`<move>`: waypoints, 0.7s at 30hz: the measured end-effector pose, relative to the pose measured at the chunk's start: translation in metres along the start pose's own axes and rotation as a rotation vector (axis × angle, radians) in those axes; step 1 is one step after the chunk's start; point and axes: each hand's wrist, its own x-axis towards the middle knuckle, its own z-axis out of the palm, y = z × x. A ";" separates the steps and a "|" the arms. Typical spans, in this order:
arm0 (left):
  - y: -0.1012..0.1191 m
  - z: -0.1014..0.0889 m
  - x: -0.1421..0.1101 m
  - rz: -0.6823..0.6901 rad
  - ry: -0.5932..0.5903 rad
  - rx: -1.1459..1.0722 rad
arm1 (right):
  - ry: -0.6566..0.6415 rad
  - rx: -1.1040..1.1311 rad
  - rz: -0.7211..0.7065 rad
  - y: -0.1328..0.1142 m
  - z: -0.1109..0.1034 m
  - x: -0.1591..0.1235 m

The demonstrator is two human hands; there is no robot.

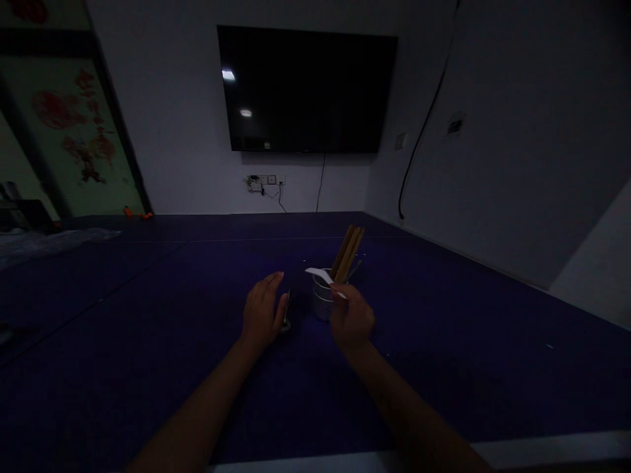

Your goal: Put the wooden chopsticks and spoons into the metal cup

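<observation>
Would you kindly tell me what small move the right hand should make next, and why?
Probably lower the white spoon into the cup: the right hand grips it by one end, the other end shows by the cup's rim, and wooden sticks already stand inside.

Just beyond my right fingers (346, 315) I see a container (322, 307) on the tabletop (444, 341), sticks (348, 253) inside; the spoon (321, 274) between those fingers points left; a utensil (286, 324) sits right of my left fingers (266, 286).
</observation>
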 end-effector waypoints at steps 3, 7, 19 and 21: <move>-0.004 0.003 0.000 -0.071 -0.012 -0.011 | 0.128 0.002 0.085 0.009 -0.008 0.013; -0.006 0.006 0.000 -0.131 -0.025 -0.024 | 0.113 0.071 0.113 0.015 -0.011 0.023; -0.006 0.008 -0.001 -0.140 -0.080 -0.022 | -0.021 0.073 0.206 0.014 -0.008 0.024; -0.007 0.009 -0.001 -0.145 -0.081 -0.018 | -0.053 0.064 0.225 0.015 -0.008 0.024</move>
